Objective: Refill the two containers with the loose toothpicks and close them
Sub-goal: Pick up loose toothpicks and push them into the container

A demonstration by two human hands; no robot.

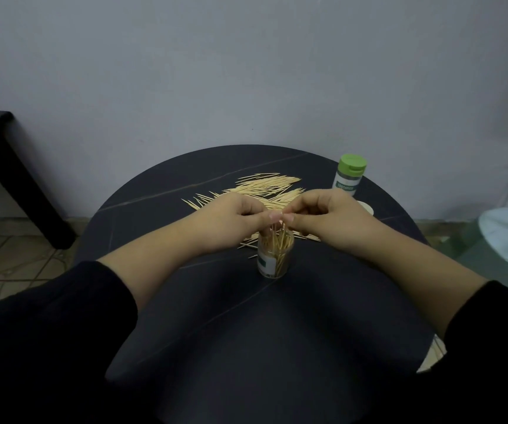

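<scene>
**Step: open container (274, 258) being loaded; approx. mid-task.**
A toothpick bundle (275, 229) is pinched betw. the curled fingers (272, 215) of left hand (234, 214) and right hand (329, 217), just above the container mouth at surface (246, 325) centre, w/ lower ends already inside. The capped container (349, 175) stands upright far right and is judged done. Loose toothpicks (265, 188) are spread behind the hands. Next: bundle to be released straight down w/o tipping the container, then more gathered.
</scene>
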